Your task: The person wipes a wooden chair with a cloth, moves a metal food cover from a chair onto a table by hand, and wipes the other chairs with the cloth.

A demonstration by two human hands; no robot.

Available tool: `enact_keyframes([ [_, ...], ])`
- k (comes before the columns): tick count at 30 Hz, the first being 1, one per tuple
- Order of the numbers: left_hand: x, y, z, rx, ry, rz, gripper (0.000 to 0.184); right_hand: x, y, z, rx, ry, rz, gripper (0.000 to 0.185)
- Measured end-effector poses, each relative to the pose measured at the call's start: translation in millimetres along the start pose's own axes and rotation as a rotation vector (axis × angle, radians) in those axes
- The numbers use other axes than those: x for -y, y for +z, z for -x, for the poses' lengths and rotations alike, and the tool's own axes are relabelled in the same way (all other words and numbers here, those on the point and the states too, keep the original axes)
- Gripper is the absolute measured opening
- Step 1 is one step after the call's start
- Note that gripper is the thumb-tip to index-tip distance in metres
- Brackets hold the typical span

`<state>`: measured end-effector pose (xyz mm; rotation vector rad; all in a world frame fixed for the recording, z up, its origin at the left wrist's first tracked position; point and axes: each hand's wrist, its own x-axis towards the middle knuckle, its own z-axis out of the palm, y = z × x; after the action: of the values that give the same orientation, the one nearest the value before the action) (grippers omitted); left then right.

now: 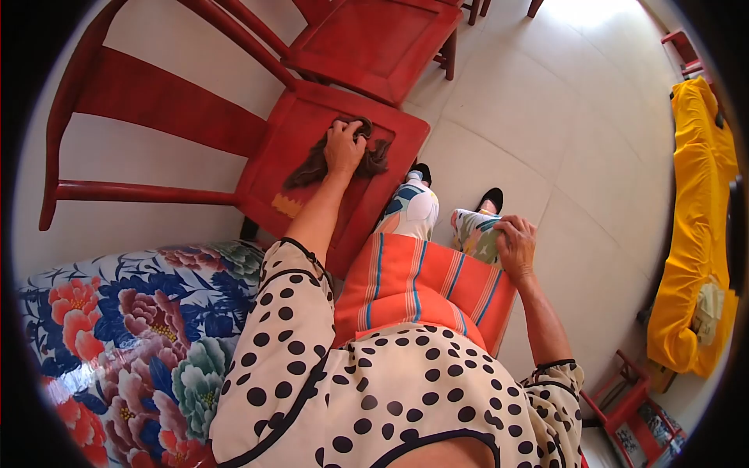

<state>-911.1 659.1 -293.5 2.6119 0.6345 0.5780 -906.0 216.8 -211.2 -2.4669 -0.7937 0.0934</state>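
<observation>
My left hand (343, 150) presses a crumpled dark brown cloth (312, 166) against the seat of a red wooden chair (269, 168), its fingers bent into the fabric. A small yellowish patch (286, 205) shows on the seat near the cloth. On the other side, my right hand (516, 242) rests at my knee, fingers loosely bent over the patterned trouser leg (477, 234) and holding nothing. An orange striped apron (413, 277) covers my lap.
Another red chair (374, 43) stands just beyond the first. At lower left is a glossy floral-covered surface (148, 335). Yellow fabric (686, 234) drapes over something along the right wall, with a small red chair (636, 413) below it. Pale floor tiles (538, 117) lie between.
</observation>
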Motion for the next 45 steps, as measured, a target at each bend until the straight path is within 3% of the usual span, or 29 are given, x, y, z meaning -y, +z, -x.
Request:
enact_keyframes([
  [5, 41, -4, 6, -0.07, -0.213, 0.388, 0.024, 2, -2, -3, -0.014, -0.005, -0.023, 0.014],
  [6, 35, -23, 13, 0.027, -0.384, 0.571, 0.024, 0, 0, -2, -0.021, -0.01, -0.019, 0.014],
  [9, 50, -39, 38, -0.1, -0.429, 0.608, 0.024, -6, 3, -1, -0.046, -0.024, -0.009, 0.014],
  [10, 56, -44, 46, -0.072, -0.566, 0.655, 0.028, -6, 3, -1, -0.054, -0.029, -0.009, 0.014],
  [14, 74, -62, 62, -0.198, -0.757, 0.742, 0.034, -10, 7, 1, -0.071, -0.045, -0.004, 0.014],
  [18, 110, -93, 66, -0.066, -0.616, 0.393, 0.026, -11, 7, 1, -0.071, -0.03, 0.0, 0.014],
  [21, 118, -110, 76, -0.011, -0.348, -0.041, 0.026, -15, 8, 2, -0.075, -0.024, 0.012, 0.014],
  [24, 67, -131, 72, -0.183, 0.045, -0.378, 0.027, -14, 9, 3, -0.074, -0.021, 0.013, 0.014],
  [30, 27, -67, 40, 0.074, -0.01, 0.126, 0.024, -11, 9, 1, -0.08, -0.02, 0.02, 0.014],
  [35, 47, -5, 29, 0.217, -0.248, 0.3, 0.028, -11, 11, 0, -0.075, -0.005, 0.033, 0.015],
  [39, 51, -22, 20, 0.618, -0.508, 0.453, 0.022, -15, 13, 0, -0.082, -0.028, 0.027, 0.016],
  [42, 35, -51, 26, 0.704, -0.628, 0.605, 0.018, -12, 12, -2, -0.082, -0.036, 0.013, 0.016],
  [45, 24, -69, 34, 0.575, -0.791, 0.934, 0.018, -13, 12, -3, -0.082, -0.049, 0.004, 0.016],
])
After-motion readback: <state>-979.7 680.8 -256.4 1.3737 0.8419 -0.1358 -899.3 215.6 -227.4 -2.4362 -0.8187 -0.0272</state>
